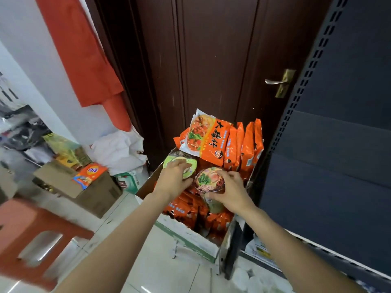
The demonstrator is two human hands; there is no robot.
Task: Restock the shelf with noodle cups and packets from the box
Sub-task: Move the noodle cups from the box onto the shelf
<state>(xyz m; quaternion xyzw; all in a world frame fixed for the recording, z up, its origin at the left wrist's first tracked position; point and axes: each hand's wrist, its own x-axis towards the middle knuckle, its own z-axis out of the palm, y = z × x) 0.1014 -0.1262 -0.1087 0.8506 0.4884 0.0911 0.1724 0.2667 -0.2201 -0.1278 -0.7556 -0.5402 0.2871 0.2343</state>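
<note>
Your left grip (172, 178) clamped the green cup (186, 166); your right grip (230, 190) clamped the red cup (208, 180), packets (243, 144) just beyond, box (190, 240) beneath.

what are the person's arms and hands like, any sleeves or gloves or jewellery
Both forearms are bare up to the bottom edge of the picture, with no sleeve showing. The left hand and the right hand wear no gloves. No watch, bracelet or ring can be seen on either wrist or on the fingers in view.
</note>
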